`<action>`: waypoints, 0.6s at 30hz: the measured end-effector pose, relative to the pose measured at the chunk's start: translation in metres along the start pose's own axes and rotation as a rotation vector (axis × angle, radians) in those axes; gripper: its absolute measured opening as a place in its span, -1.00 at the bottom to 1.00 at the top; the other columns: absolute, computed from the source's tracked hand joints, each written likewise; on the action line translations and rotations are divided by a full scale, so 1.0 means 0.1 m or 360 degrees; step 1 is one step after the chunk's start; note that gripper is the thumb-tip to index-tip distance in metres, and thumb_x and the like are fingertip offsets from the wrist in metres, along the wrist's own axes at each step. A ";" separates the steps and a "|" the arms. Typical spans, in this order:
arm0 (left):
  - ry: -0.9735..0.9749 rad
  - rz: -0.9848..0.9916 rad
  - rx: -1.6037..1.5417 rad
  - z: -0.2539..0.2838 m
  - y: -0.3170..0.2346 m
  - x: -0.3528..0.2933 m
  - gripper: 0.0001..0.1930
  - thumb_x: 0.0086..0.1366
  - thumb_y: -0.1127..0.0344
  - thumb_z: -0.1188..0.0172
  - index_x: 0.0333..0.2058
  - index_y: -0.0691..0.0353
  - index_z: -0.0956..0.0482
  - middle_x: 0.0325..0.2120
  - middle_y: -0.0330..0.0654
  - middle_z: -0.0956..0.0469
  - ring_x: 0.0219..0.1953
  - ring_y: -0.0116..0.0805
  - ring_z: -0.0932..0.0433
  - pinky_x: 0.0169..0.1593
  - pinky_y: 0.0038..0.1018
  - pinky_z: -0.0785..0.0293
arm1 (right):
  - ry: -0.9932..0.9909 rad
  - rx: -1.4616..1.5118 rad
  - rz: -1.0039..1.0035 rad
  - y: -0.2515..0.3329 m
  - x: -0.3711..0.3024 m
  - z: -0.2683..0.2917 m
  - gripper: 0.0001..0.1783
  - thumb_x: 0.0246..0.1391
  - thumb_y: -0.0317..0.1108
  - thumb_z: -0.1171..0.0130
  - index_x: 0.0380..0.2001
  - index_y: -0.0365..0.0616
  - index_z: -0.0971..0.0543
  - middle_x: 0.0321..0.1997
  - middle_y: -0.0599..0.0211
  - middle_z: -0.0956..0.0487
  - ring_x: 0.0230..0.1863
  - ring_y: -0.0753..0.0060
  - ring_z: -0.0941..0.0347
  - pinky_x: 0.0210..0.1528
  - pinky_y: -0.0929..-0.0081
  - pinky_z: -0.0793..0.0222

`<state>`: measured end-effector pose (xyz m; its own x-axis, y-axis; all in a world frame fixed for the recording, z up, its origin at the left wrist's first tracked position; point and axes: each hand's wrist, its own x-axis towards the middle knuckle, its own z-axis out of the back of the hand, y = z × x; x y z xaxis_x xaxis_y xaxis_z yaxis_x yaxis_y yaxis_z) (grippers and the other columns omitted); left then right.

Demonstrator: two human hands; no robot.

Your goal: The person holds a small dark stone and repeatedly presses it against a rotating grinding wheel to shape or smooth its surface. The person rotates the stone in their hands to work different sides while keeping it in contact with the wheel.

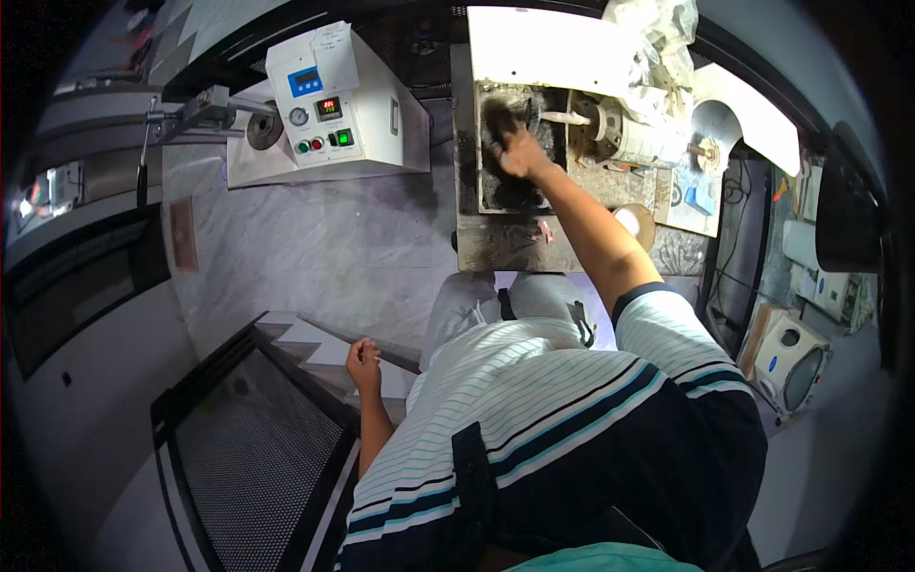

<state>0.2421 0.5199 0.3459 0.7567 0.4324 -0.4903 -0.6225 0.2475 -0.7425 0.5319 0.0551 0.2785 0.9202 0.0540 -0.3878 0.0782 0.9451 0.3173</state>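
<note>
My right hand (521,155) reaches over a shallow metal box (479,181) lined with black, grimy material. Its fingers are bent against a dark, blurred thing (499,116) whose kind I cannot make out. Just right of the hand, a pale shaft (564,117) runs from a round metal flange (610,122) on a machine with a light cylindrical body (653,138). My left hand (363,364) hangs low beside my body, away from the bench, fingers loosely curled and apart with nothing in them.
A white control cabinet (405,133) with gauge, displays and buttons stands at the left. Clear plastic sheeting (658,48) drapes over the machine. A round lid-like disc (634,227) lies by my right forearm. Steps (305,334) and a black mesh panel (257,458) are lower left.
</note>
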 end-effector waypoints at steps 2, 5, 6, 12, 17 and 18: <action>0.0060 -0.0077 0.0156 -0.02 -0.04 -0.06 -0.81 0.31 0.27 -0.12 -0.26 0.29 -0.53 -0.43 -0.23 -0.58 -0.50 -0.52 -0.52 -0.48 -0.63 -0.38 | -0.0072 -0.0069 0.0159 0.09 -0.08 -0.23 -0.23 0.12 0.05 0.15 0.24 -0.34 -0.18 0.32 -0.25 -0.12 0.37 -0.12 0.00 0.39 0.20 0.09; -0.0005 -0.0061 0.0073 -0.11 -0.04 -0.06 -0.79 0.31 0.25 -0.12 -0.27 0.29 -0.54 -0.44 -0.22 -0.59 -0.49 -0.51 -0.52 -0.49 -0.63 -0.38 | -0.0104 0.0045 0.0295 0.08 -0.43 -0.25 -0.23 0.09 -0.05 0.07 0.32 -0.15 -0.06 0.33 -0.12 -0.16 0.36 -0.06 -0.05 0.35 0.17 -0.01; -0.0048 0.0000 -0.0014 -0.10 0.01 -0.04 -0.79 0.31 0.25 -0.11 -0.27 0.29 -0.54 -0.43 -0.21 -0.59 -0.48 -0.51 -0.53 -0.49 -0.63 -0.38 | 0.0096 -0.0062 0.0346 0.05 -0.53 -0.21 -0.49 0.02 -0.16 0.00 0.04 -0.11 -0.33 0.07 -0.04 -0.38 0.10 -0.01 -0.30 0.11 0.19 -0.25; 0.0264 -0.0298 0.0054 -0.68 -0.77 0.29 -0.77 0.31 0.28 -0.13 -0.23 0.37 -0.53 -0.35 -0.17 -0.58 -0.39 -0.48 -0.53 -0.35 -0.58 -0.46 | -0.0409 -0.0016 0.0042 -0.18 -0.75 -0.18 -0.71 0.05 -0.31 0.06 -0.27 -0.18 -0.58 -0.10 -0.09 -0.54 -0.05 -0.02 -0.49 -0.07 0.26 -0.45; 0.0884 -0.0892 0.0242 -1.85 -2.18 0.31 -0.78 0.32 0.32 -0.11 -0.16 0.35 -0.53 -0.28 -0.20 -0.58 -0.30 -0.51 -0.54 -0.26 -0.64 -0.42 | 0.0044 0.0069 -0.0554 0.20 -0.85 0.10 0.17 -0.21 0.24 -0.29 0.31 -0.25 -0.04 0.41 -0.19 0.08 0.37 -0.22 0.07 0.25 0.10 -0.17; 0.1040 -0.1037 0.0231 -2.13 -2.43 0.24 -0.78 0.31 0.34 -0.12 -0.15 0.36 -0.52 -0.28 -0.21 -0.58 -0.28 -0.51 -0.54 -0.23 -0.63 -0.43 | 0.0161 0.0129 -0.0625 0.31 -0.90 0.19 0.16 -0.18 0.23 -0.28 0.31 -0.26 -0.02 0.42 -0.20 0.11 0.40 -0.25 0.14 0.28 0.09 -0.15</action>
<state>0.4539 0.2856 0.4176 0.9000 -0.3926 -0.1894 -0.0211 0.3948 -0.9185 0.4586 0.0731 0.3394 0.7724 -0.2706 -0.5746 0.4496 0.8720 0.1937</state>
